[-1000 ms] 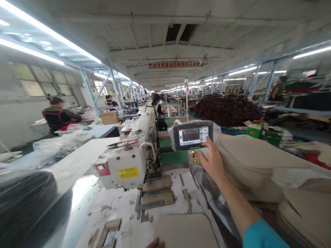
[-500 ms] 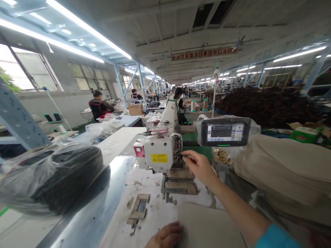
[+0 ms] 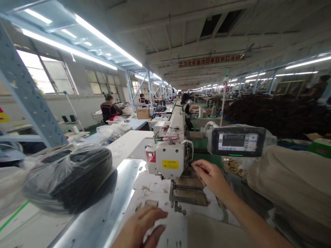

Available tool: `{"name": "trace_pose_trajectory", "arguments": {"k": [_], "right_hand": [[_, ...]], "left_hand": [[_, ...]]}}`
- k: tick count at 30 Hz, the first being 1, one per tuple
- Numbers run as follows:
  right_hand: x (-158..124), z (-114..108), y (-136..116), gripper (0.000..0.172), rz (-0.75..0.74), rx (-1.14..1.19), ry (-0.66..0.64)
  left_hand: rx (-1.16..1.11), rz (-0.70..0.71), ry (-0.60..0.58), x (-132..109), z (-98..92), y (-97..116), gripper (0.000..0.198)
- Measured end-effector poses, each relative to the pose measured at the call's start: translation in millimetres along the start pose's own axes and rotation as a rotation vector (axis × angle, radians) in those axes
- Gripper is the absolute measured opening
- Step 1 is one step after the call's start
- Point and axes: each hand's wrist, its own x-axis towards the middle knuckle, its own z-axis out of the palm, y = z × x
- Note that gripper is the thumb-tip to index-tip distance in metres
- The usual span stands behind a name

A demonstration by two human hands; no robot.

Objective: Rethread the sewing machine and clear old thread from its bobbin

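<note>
My right hand (image 3: 210,175) reaches to the right side of the white sewing machine's head (image 3: 169,159), fingertips pinched together close to the needle area; what they pinch is too small to make out. My left hand (image 3: 141,227) hovers open, fingers stretched forward, over the white machine bed (image 3: 152,199) near a small rectangular cut-out. A metal clamp frame (image 3: 188,193) lies under the machine head. A beige fabric piece (image 3: 207,230) lies at the near edge, right of my left hand. The control touchscreen (image 3: 238,142), wrapped in plastic, stands to the right.
A plastic bag of dark material (image 3: 69,175) lies on the table at left. Stacked beige fabric pieces (image 3: 292,179) pile up at right. Brass parts (image 3: 234,167) sit below the screen. Other workers (image 3: 109,108) sit further back. A blue steel post (image 3: 28,93) stands at left.
My right hand left the touchscreen and came down left to the needle area. My left hand rose into view and moved forward over the bed. The view turned left.
</note>
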Motion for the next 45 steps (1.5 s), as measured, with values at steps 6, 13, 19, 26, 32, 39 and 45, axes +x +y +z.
{"name": "trace_pose_trajectory", "arguments": {"k": [6, 13, 19, 26, 32, 39, 45], "right_hand": [[-26, -7, 5, 0.033, 0.022, -0.079, -0.065], [-58, 6, 4, 0.035, 0.102, -0.083, -0.211], [-75, 0, -4, 0.035, 0.108, -0.186, -0.284], [-70, -21, -30, 0.028, -0.067, -0.396, -0.243], [-27, -21, -75, 0.057, -0.553, -0.685, 0.249], [-5, 1, -93, 0.029, -0.139, -0.565, -0.231], [-17, -7, -46, 0.048, 0.023, -0.164, -0.135]], "left_hand": [[0.316, -0.016, 0.183, 92, -77.2, -12, 0.019], [0.618, -0.076, -0.150, 200, -87.2, -53, 0.037], [0.611, -0.049, -0.371, 231, -82.1, -66, 0.033], [0.642, -0.026, -0.356, 247, -156.6, -63, 0.030], [0.558, 0.100, -0.448, 230, -141.2, 16, 0.032], [0.454, 0.194, -0.641, 230, -94.5, 57, 0.022], [0.676, -0.028, -0.429, 310, -89.0, -32, 0.048]]}}
